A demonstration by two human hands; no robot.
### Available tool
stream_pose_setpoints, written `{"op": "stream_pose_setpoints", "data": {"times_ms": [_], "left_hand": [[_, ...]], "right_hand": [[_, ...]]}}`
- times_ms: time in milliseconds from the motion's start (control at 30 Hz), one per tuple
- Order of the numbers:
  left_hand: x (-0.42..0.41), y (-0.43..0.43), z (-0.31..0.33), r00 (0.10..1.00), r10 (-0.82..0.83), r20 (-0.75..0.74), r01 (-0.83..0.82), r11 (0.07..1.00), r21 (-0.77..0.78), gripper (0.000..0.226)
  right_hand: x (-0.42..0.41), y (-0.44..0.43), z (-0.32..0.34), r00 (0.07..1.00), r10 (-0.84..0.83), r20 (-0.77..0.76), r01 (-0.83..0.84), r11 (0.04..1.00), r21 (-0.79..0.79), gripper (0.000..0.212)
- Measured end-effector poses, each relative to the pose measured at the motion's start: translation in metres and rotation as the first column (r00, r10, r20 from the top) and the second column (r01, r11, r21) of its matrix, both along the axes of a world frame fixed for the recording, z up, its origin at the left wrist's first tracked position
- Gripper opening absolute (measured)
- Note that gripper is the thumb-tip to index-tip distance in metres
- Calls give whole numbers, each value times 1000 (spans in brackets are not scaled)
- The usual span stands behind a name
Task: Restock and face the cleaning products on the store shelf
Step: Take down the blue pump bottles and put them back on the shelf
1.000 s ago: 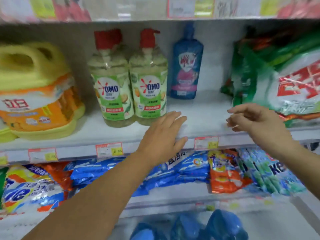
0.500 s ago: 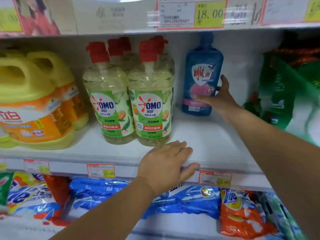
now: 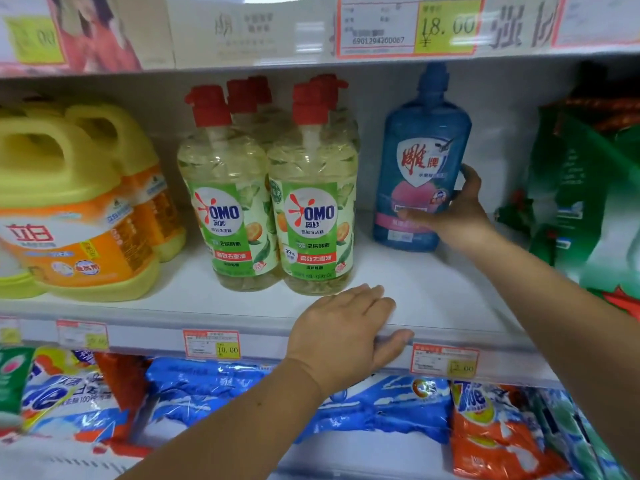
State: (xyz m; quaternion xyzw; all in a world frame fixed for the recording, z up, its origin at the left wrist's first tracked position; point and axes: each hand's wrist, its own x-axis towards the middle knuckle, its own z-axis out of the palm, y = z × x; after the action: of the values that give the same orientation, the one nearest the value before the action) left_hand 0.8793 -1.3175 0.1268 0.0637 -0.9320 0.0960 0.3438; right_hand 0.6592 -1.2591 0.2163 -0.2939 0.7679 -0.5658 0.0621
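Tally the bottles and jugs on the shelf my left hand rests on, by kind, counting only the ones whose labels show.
Yellow jugs: 2
Red-topped pump bottles: 2
Blue bottle, in the grip of the right hand: 1
Total: 5

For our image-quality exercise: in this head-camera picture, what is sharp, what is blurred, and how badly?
Head view: the OMO bottles read sharply; the green bags at right are smeared; the upper price tag is slightly blurred.
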Motion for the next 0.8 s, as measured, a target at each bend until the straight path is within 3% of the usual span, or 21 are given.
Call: {"op": "stream_pose_setpoints", "data": {"times_ms": [100,267,533,633,700,733,800], "left_hand": [[-2,-1,-2,999,-6,-37,6,1000,2,48],[-2,0,-5,998,-13,-64,13,1000,-5,50],[0,-1,-2,996,1,-89,-1,1000,4,46],[5,6,12,997,62,-40,-56,988,145,47],[12,11,20,999,37,-10,-31,939,343,51],[18,15,21,999,-6,-34,21,884,468,53],[36,25,21,980,-78,-182,186,681,708,59]], "right_hand": [[1,12,16,1000,19,18,-19,999,27,117],[17,12,16,999,52,5,-51,999,-8,97],[44,46,7,1000,-23,-4,22,984,-179,84],[58,62,18,994,23,110,6,968,-251,65],[76,74,28,986,37,161,4,969,-247,49],[85,80,32,982,48,183,-2,970,-243,43],[106,92,36,973,76,216,-25,973,-229,39]]}}
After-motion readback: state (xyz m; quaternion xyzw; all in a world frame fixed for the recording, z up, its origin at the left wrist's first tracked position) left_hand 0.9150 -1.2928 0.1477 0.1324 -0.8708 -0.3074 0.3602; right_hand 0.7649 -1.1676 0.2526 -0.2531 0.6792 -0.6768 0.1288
